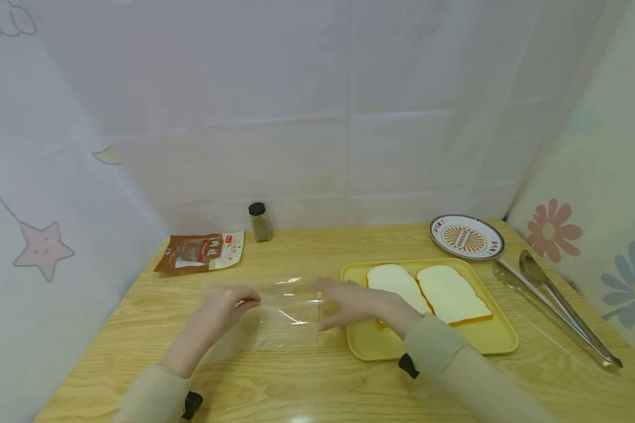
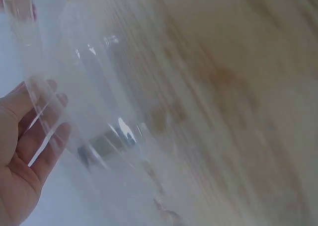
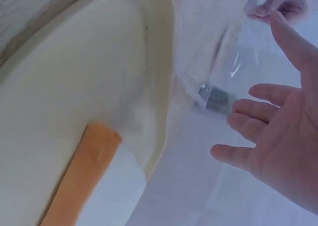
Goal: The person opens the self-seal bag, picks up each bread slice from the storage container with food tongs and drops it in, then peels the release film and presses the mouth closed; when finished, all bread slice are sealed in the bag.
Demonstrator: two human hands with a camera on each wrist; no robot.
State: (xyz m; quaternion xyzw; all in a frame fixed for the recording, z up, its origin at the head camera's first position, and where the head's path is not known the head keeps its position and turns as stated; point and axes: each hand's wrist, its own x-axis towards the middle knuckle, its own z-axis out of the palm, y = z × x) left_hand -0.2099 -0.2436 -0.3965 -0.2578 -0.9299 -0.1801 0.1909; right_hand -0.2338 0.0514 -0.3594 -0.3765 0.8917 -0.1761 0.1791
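A clear plastic bag stretches between the two hands over the wooden table. My left hand pinches the bag toward its left side; in the left wrist view the film hangs across the fingers of that hand. At the bag's right edge is my right hand, thumb and fingers spread apart. The right wrist view shows this hand with extended fingers close to the film, gripping nothing. Whether its fingertips touch the bag I cannot tell.
Right of the bag, a yellow tray bears two bread slices, partly under my right forearm. Metal tongs and a round patterned plate lie farther right. A brown packet and a black-capped jar are at the back left.
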